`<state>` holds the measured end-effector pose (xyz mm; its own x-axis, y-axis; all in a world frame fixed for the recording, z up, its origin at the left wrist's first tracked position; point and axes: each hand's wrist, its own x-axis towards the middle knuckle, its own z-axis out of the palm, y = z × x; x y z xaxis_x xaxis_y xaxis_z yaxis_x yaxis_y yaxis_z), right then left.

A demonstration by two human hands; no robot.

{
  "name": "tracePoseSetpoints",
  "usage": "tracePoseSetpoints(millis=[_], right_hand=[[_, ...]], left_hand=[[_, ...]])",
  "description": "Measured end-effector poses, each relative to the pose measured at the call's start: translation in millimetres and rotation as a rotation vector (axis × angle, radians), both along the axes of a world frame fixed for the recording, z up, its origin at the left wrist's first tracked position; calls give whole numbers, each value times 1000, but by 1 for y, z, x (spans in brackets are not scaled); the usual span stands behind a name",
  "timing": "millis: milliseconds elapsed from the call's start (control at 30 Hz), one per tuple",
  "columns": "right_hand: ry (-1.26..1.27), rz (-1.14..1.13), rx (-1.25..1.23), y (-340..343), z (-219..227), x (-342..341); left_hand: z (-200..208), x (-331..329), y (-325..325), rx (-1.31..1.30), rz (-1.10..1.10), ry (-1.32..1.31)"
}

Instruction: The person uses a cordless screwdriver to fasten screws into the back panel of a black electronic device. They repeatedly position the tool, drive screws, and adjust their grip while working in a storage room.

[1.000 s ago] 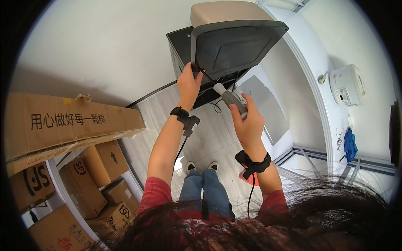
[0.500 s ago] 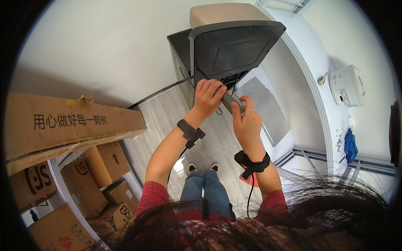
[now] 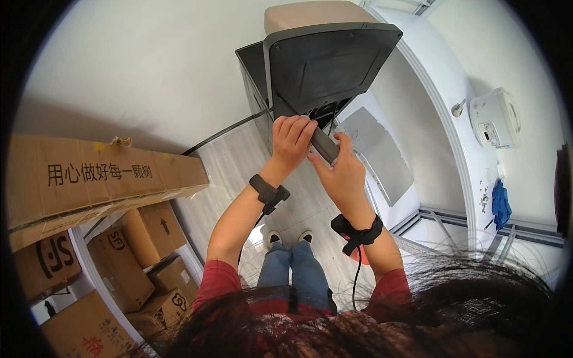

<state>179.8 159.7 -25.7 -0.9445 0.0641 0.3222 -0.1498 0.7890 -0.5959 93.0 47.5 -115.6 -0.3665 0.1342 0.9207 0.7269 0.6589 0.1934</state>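
A slim dark grey bar slants between my two hands, in front of a black-framed box. My left hand is closed round its upper left end, fingers curled over the top. With the thumb at one edge and the fingers at the other, my right hand grips the lower right end. Above them, the box's lid is tilted up, showing its black underside; a beige padded part sits behind it. Thin dark rods or cables show in the opening, whose inside is mostly hidden by my hands.
A grey flat panel lies right of the box. Along the right runs a white shelf with a white rice cooker and a blue cloth. Cardboard boxes fill the left side. A black cable runs along the wall.
The bar has come slightly down and is turned so more of its face shows. My right hand has shifted, its thumb now at the bar's lower edge. The view has moved a little.
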Motion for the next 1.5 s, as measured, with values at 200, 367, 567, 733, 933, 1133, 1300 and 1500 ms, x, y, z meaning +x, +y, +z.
tracePoseSetpoints(millis=[200, 367, 567, 733, 933, 1133, 1300, 1500], right_hand=[[23, 13, 4, 4, -8, 0], [246, 26, 94, 7, -8, -3], [212, -27, 173, 3, -17, -1], [93, -43, 58, -8, -9, 2], [87, 13, 30, 2, -22, 5], [118, -20, -41, -1, -19, -5], [69, -70, -86, 2, -15, -6], [68, -184, 110, 5, -10, -14]], left_hand=[[-9, -11, -6, 122, 173, -226], [-26, -48, -22, 263, 309, -461], [-33, -65, -27, 339, 200, -677], [-34, -68, -28, 321, 164, -670], [-33, -67, -29, 309, 177, -693], [-32, -69, -31, 268, 180, -624], [-40, -69, -31, 224, 215, -559], [-38, -67, -30, 237, 222, -567]])
